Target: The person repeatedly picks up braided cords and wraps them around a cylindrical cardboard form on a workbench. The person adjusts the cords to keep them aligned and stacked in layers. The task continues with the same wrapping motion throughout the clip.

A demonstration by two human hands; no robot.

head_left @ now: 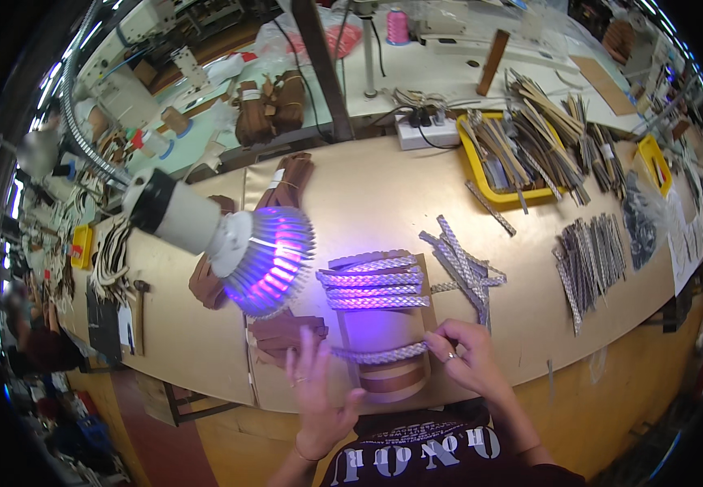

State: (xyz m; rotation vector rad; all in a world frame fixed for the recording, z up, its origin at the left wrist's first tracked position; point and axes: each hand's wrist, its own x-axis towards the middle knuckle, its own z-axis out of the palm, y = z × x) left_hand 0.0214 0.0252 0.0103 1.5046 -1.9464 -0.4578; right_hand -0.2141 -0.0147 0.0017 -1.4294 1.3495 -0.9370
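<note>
My right hand (467,357) pinches the right end of a silvery braided strap (384,355) between thumb and fingers. The strap lies across a brown curved-end board (380,329), its left end close to my left hand. Somewhat blurred, my left hand (319,394) has its fingers stretched and apart, holding nothing I can see. Several braided straps (376,284) lie side by side on the far part of the board, lit violet by the lamp (266,260). Brown strips (286,337) lie in a bundle just beyond my left fingers.
The lamp's bent metal neck (71,105) reaches in from the upper left. Right of the board are loose braided straps (465,264) and a row of them (591,264). Behind stand a yellow bin (475,166) of strips and a white power strip (429,131). A hammer (140,316) lies left.
</note>
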